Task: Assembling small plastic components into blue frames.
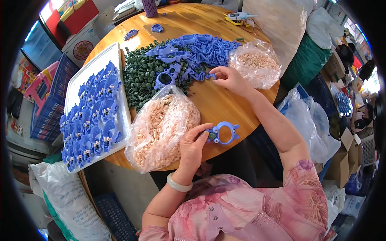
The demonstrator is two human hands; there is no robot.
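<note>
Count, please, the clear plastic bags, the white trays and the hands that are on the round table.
Clear plastic bags of pale pieces: 2, a large one and a small one
White tray of blue parts: 1
Hands: 2, left hand and right hand
Total: 5

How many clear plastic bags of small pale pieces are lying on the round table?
2: a large bag at the near edge by the left hand, a smaller one at the far right, beyond the right hand.
</note>
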